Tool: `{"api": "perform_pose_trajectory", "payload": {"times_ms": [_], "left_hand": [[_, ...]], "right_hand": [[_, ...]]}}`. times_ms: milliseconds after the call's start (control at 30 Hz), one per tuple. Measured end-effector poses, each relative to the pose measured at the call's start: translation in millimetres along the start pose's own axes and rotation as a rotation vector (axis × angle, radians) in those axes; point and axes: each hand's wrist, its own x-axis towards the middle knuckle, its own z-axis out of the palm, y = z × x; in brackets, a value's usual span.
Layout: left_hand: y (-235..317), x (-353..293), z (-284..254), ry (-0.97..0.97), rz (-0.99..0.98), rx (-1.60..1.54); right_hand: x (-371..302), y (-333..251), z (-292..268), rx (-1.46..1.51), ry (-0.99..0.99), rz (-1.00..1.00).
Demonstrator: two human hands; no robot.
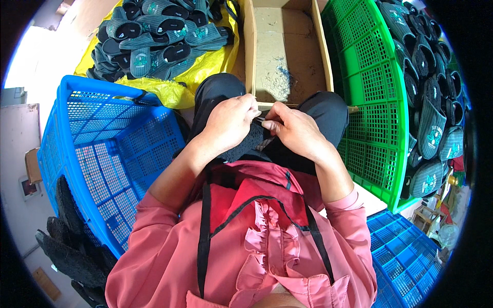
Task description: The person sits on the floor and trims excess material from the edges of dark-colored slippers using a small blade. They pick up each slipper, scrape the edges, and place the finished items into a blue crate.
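Note:
My left hand (229,121) and my right hand (297,129) meet above my lap, fingertips almost touching. Both are closed in a pinch. What lies between the fingers is too small and covered to name; a pale speck shows at the left fingertips. Under the left hand is a black, fuzzy piece (244,146), which looks like part of a slipper. Its far end is hidden by the hands. My knees, in dark trousers, stand on either side, and a red apron (257,197) lies over my front.
An open cardboard box (267,46) with thread scraps lies ahead. Grey slippers (159,38) heap on a yellow sack (221,64) at far left. A blue crate (110,154) stands left, a green crate (372,138) right, more slippers (431,115) beyond it, another blue crate (403,256) near right.

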Motion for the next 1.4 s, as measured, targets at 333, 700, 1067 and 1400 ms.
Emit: {"api": "perform_pose_trajectory", "payload": {"times_ms": [333,700,1067,1400], "left_hand": [[0.2,0.5,2.9,-0.030,-0.010,0.033],[0.2,-0.5,-2.4,0.024,-0.009,-0.014],[32.5,54.1,-33.1,-0.021,0.173,0.183],[-3.5,182.8,26.2,-0.023,0.234,0.395]], "right_hand": [[5.7,5.1,3.9,-0.015,-0.007,0.020],[3.2,37.0,13.7,0.532,0.017,-0.068],[-8.7,73.6,52.3,0.771,-0.044,-0.075],[-9.1,75.7,54.8,0.865,-0.018,-0.058]]}}
